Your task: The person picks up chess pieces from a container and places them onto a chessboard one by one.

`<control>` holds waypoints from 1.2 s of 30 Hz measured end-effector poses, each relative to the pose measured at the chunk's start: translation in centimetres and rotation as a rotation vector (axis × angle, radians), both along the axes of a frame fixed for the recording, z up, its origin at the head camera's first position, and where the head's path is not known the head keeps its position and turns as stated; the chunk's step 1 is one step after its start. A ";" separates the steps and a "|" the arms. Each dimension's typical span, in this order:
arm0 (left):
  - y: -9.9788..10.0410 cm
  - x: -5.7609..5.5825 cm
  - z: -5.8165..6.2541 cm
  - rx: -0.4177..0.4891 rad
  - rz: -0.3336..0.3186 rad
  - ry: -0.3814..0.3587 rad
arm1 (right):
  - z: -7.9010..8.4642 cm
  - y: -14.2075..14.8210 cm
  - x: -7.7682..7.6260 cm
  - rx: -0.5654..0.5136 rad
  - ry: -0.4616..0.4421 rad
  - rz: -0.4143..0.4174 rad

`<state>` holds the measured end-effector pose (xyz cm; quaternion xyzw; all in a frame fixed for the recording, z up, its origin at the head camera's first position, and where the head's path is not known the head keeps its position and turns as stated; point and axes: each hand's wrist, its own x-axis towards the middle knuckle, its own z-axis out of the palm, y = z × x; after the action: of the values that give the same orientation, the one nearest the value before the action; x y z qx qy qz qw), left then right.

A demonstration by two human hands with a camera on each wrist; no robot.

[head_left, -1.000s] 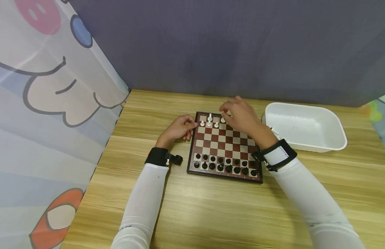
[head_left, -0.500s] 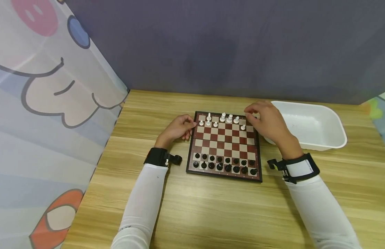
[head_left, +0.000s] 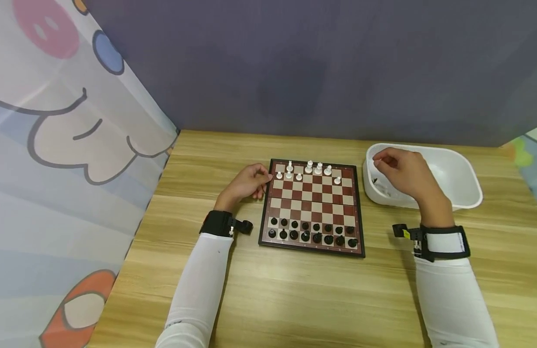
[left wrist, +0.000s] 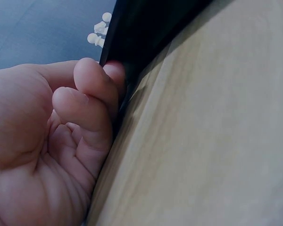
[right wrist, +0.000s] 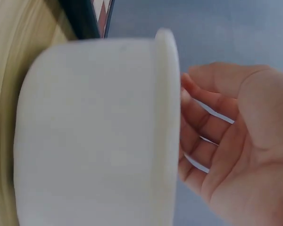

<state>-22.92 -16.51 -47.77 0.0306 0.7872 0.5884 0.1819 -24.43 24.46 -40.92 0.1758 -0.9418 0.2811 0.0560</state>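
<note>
My left hand [head_left: 247, 181] grips the left edge of the chessboard [head_left: 309, 195], thumb on the rim and fingers curled against its side. In the left wrist view, the fingers [left wrist: 85, 106] press on the black side of the board. My right hand [head_left: 405, 173] hovers over the left part of the white box [head_left: 461, 205], fingers loosely bent; I see nothing between them. White chess pieces [head_left: 318, 168] stand in the two far rows, with gaps. Black chess pieces [head_left: 317, 237] fill the two near rows.
Small white and dark bits [head_left: 381, 187] lie at the left end of the box, partly under my right hand. A grey wall [head_left: 294, 72] rises behind the wooden table [head_left: 294, 299]. A patterned curtain [head_left: 77, 193] hangs along the left.
My right hand has moved right, from above the board's far rows past its far right corner to over the box. The left hand stays at the board's edge.
</note>
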 end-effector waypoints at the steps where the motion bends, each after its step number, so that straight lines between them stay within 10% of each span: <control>1: 0.0 0.0 0.0 -0.004 -0.001 0.003 | -0.1 0.2 0.0 0.015 -0.011 0.002; 36: -0.2 0.1 0.1 -0.002 -0.004 0.002 | -3.1 3.5 -1.8 0.219 -0.417 0.106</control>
<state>-22.81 -16.67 -47.68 0.0328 0.7879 0.5873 0.1824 -26.24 27.99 -43.97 0.1682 -0.9473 0.2098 -0.1740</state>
